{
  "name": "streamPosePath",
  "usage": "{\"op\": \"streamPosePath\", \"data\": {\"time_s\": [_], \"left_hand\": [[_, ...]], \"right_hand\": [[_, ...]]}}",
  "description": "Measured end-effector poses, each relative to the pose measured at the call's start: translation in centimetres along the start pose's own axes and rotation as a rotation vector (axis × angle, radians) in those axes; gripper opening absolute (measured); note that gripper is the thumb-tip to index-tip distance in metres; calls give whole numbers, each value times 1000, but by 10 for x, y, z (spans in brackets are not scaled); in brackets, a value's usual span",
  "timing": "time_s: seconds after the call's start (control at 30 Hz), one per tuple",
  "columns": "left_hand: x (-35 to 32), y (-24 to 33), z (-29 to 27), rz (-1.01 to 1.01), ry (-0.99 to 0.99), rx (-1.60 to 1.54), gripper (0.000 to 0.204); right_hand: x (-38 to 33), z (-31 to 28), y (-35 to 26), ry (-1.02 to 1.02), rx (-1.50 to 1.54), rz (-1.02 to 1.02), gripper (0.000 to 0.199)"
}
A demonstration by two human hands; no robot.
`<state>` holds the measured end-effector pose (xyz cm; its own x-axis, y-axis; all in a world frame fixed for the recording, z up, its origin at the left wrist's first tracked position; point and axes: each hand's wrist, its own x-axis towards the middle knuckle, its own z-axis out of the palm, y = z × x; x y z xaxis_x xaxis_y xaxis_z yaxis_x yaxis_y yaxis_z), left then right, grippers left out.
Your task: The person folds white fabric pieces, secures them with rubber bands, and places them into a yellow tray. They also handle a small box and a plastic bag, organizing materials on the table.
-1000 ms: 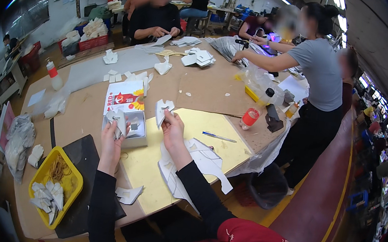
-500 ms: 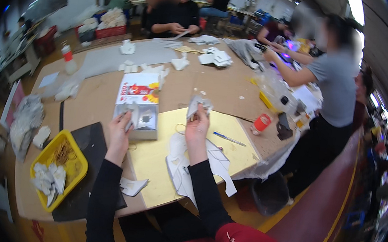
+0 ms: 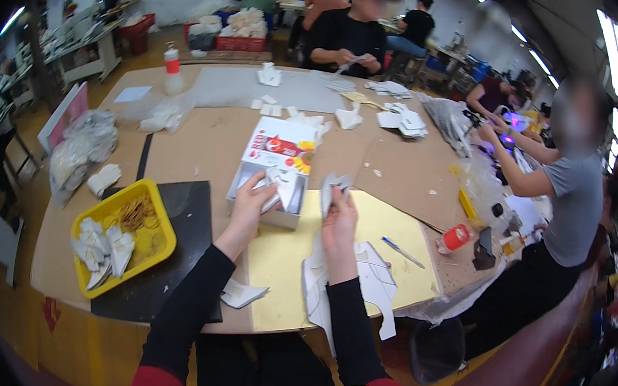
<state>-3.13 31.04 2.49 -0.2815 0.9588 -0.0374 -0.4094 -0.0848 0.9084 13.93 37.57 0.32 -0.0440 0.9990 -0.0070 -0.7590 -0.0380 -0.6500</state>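
My left hand (image 3: 247, 208) is closed on a small stack of white cut pieces (image 3: 284, 185), held over the open front part of a white cardboard box (image 3: 278, 147). To its right, my right hand (image 3: 339, 226) pinches a greyish-white cut piece (image 3: 334, 186) upright between thumb and fingers. The two hands are apart. Beneath my right forearm, larger white cut pieces (image 3: 376, 281) with drawn lines lie on a yellow sheet (image 3: 277, 280). Another white piece (image 3: 242, 294) rests beside my left forearm.
A yellow tray (image 3: 163, 234) with white pieces (image 3: 101, 248) and tan rubber bands (image 3: 139, 214) sits on a black mat (image 3: 192, 211) at left. A blue pen (image 3: 402, 251) and a red-labelled bottle (image 3: 456, 237) lie right. Co-workers sit across and stand at right.
The whole view has swung left, so the table appears further right. My hands have drawn closer together, and the left one has moved over the box's open part. Both still hold white pieces.
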Motion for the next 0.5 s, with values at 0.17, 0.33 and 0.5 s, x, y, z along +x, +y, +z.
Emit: {"op": "streamPosePath", "data": {"time_s": [0.17, 0.33, 0.5], "left_hand": [[11, -11, -16, -27, -20, -76, 24], [10, -6, -14, -34, -92, -260, 41], [4, 5, -10, -133, -229, -453, 63]], "right_hand": [[1, -8, 7, 13, 87, 62, 25], [5, -8, 12, 82, 185, 193, 31], [-1, -3, -2, -56, 408, 316, 66]]}}
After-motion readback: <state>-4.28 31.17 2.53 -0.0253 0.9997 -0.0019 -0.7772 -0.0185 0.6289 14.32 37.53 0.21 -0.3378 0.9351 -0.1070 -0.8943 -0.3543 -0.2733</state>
